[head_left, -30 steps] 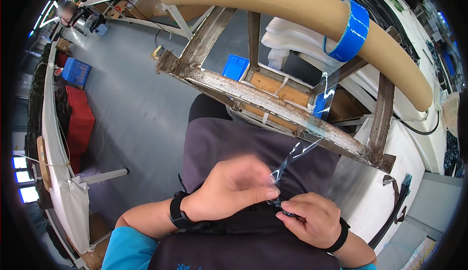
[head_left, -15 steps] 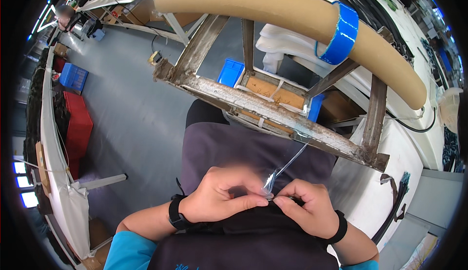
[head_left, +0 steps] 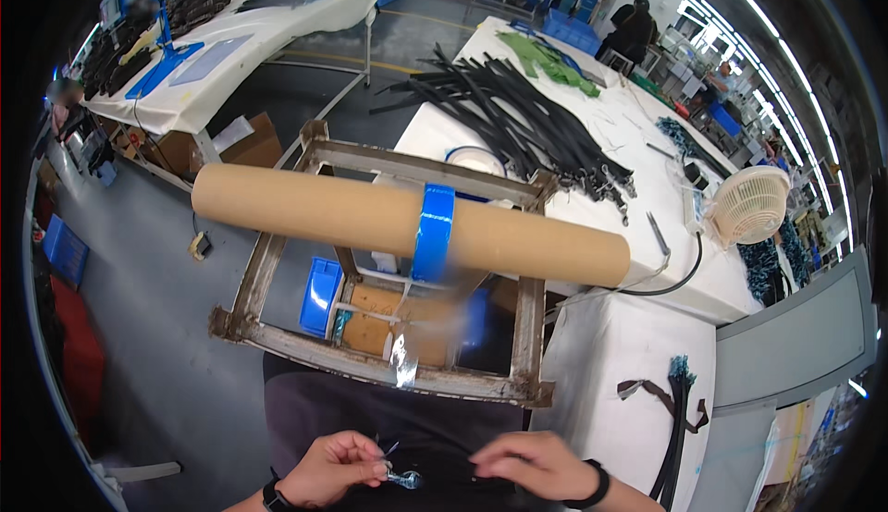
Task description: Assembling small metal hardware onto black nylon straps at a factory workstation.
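My left hand (head_left: 338, 470) is low in view, thumb and fingertips pinched together on a thin blue-and-white cord (head_left: 404, 480). The cord's looped end sticks out to the right of the fingertips; a thin pointed bit pokes up above them. My right hand (head_left: 538, 466) is a short way to the right, fingers stretched toward the left, holding nothing I can see. Ahead lies a long brown cardboard tube (head_left: 333, 212) across a worn metal frame (head_left: 324, 350), with a shiny blue band (head_left: 433, 225) around its middle. A clear shiny strip (head_left: 403, 360), partly blurred, hangs at the frame's near bar.
On the white table (head_left: 601, 262) at right lie many black straps (head_left: 527, 110), tweezers (head_left: 658, 233) and a cream basket-like object (head_left: 747, 205). Black cords with blue ends (head_left: 680, 392) rest on a nearer white surface. A blue bin (head_left: 321, 295) is below the frame.
My view has tilted up, taking in more of the room. My hands, together at the cord before, are now apart; the right has let go and moved right while the left keeps its pinch.
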